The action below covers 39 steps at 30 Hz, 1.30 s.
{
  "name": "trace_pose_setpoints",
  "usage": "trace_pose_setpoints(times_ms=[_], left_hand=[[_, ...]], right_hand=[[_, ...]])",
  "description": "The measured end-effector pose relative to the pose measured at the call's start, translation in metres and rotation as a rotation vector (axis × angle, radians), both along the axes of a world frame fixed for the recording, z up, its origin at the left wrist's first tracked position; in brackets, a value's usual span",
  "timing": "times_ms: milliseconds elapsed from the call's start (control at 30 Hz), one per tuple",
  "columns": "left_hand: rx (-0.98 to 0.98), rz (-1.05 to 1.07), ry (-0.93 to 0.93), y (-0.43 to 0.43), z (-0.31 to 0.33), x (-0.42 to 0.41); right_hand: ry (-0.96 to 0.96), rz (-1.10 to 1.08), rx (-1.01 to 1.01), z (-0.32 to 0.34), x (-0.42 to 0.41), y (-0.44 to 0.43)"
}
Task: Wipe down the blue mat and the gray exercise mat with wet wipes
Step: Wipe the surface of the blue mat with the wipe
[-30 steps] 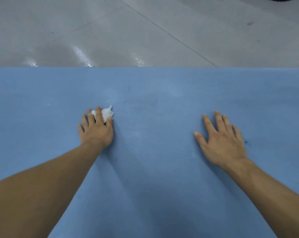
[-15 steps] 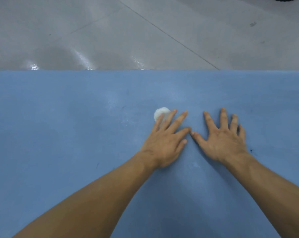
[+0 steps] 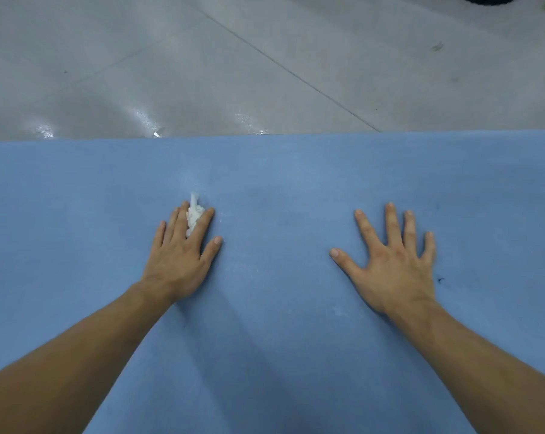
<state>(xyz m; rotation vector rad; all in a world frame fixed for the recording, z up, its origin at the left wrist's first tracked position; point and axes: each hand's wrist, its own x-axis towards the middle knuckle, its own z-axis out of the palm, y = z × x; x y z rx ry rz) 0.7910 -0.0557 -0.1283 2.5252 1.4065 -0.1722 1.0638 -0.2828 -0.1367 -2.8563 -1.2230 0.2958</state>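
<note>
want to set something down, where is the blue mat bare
Bare: the blue mat between left hand and right hand, and the band beyond them to its far edge by the floor. Taken: only under the left hand pressing the wet wipe and the flat right hand.

Blue mat flat on floor; crumpled white wet wipe on it, left of centre.

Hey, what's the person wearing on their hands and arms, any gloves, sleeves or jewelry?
Nothing is worn. The left hand and right hand have no gloves or rings, and the nails look short and unpainted. The left forearm and right forearm show no sleeves, watch or bracelet.
</note>
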Motion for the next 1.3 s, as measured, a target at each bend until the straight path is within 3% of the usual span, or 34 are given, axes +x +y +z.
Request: trace_pose_setpoints(times_ms=[167,367,500,600,833,933,1133,1300], left_hand=[[-0.003,0.047,-0.119,-0.023,-0.005,0.048],[-0.011,-0.508,-0.045,-0.045,-0.004,0.133],[0.012,-0.605,-0.030,-0.040,-0.004,0.150],[0.012,-0.453,-0.011,-0.015,-0.005,0.134],[0.043,0.230,0.025,0.083,-0.002,0.039],[0.058,0.301,-0.023,0.093,-0.005,0.035],[0.055,0.033,-0.085,0.055,-0.010,0.129],[-0.006,-0.351,-0.064,-0.004,-0.008,0.218]], right_hand=[[-0.030,-0.002,0.011,0.000,-0.001,-0.001],[-0.065,-0.041,0.091,-0.007,-0.001,0.000],[-0.081,-0.051,0.106,-0.008,-0.001,0.000],[-0.084,-0.059,0.117,-0.009,-0.001,0.000],[-0.104,-0.056,0.120,-0.011,-0.001,0.000],[-0.118,-0.057,0.116,-0.012,-0.001,0.001],[-0.121,-0.060,0.121,-0.012,-0.001,0.001],[-0.123,-0.069,0.128,-0.011,-0.001,0.000]])
